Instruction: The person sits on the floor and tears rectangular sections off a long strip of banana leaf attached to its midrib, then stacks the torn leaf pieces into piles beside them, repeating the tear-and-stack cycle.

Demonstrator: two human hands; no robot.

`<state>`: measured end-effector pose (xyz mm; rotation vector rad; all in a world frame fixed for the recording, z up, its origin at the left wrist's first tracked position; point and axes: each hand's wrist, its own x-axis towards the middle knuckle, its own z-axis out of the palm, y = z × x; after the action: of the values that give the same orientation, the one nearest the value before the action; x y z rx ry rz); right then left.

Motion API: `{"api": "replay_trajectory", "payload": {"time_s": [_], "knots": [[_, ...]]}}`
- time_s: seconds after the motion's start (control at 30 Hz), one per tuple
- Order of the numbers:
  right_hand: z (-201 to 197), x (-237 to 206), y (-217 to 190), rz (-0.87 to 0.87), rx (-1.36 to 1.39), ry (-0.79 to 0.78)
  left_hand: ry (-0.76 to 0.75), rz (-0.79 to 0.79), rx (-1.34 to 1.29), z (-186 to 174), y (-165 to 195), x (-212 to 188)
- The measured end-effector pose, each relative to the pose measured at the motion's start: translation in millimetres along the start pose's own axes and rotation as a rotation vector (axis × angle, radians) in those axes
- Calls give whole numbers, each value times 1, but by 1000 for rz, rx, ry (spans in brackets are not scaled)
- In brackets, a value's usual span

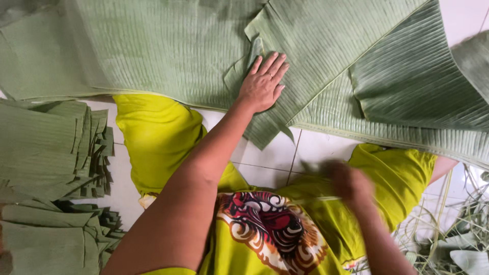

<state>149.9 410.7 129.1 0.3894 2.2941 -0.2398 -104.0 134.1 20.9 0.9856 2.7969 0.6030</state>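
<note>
Head view, looking down on a person seated on a white tiled floor (pixel 270 160). The left hand (pixel 262 84) lies flat and palm-down, fingers extended and slightly spread, pressing on a large banana leaf (pixel 168 46) spread across the floor ahead of the knees; it grips nothing. The leaf is pale matte green, finely ribbed with parallel veins, and its near edge is torn into a loose flap just below the hand. A second leaf (pixel 412 86), darker and more strongly ribbed, overlaps it to the right and curls up at one edge. The right hand (pixel 350 184) is blurred above the lap; it appears loosely closed, perhaps on a thin pale strip (pixel 316 199), but whether it holds this cannot be told. Stacks of cut leaf pieces (pixel 51 147) lie at the left, with a further stack (pixel 56 234) nearer. Stripped midribs and scraps (pixel 453 229) lie at the right. The person wears yellow clothing (pixel 158 137).
</note>
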Motion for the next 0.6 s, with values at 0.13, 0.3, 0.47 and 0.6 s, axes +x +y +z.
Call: {"api": "replay_trajectory", "payload": {"time_s": [0.13,0.3,0.47,0.6], "knots": [[-64,0,21,158,-288,128,-73,-26,-8,-13,6,7],[-71,99,-20,-315,313,599,-149,-102,316,-18,51,26],[-58,184,-56,-144,1763,349,-94,88,274,8,113,-3],[-60,198,-64,89,1772,164,-50,13,40,22,99,-22]]}}
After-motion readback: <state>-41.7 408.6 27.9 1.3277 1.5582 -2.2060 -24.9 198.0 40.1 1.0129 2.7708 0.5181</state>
